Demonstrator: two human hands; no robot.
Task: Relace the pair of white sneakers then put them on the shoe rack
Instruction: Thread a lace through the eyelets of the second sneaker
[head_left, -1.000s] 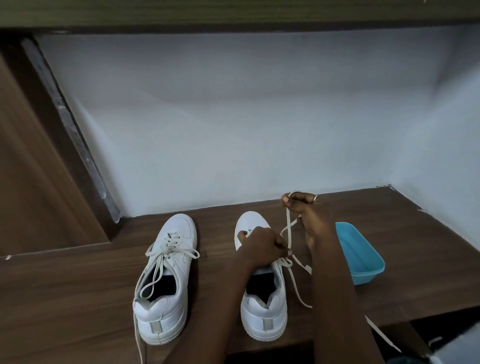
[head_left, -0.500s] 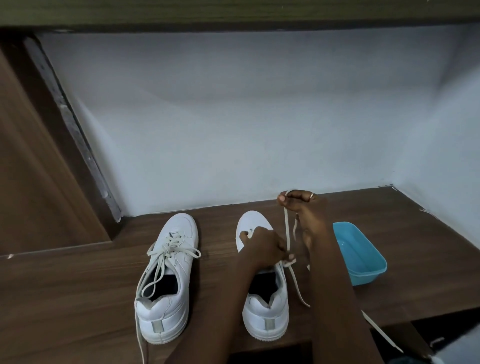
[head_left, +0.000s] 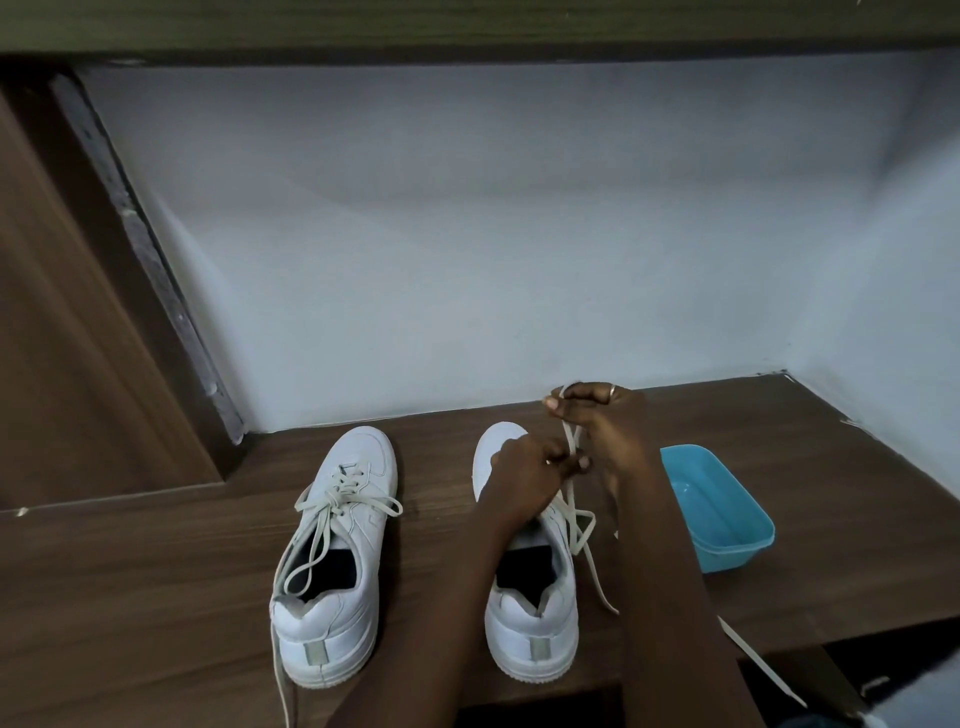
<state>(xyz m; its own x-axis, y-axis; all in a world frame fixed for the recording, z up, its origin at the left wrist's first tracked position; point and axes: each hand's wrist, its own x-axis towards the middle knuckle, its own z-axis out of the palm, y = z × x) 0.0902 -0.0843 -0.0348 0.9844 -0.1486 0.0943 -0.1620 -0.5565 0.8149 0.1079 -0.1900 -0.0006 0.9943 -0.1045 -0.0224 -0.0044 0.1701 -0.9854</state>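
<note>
White sneaker (head_left: 535, 639), toe away, on wood shelf (head_left: 156, 597). It is steadied at the eyelets by the left hand (head_left: 524, 470), whose curled fingers pinch the lace (head_left: 570, 441) low. The lace is drawn up taut, probably to tighten a crossing, and its upper run is pinched by the right hand (head_left: 595, 413) above the toe. Other sneaker (head_left: 337, 561) laced, alongside.

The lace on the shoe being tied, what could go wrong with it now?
1. The right hand holds the lace up taut and the left hand pinches it lower down. If either slips, the lacing on the right sneaker might loosen.
2. A long lace tail hangs off the front of the wooden surface, so it could snag or get tugged.
3. The left sneaker also has a lace end dangling over the edge.
</note>
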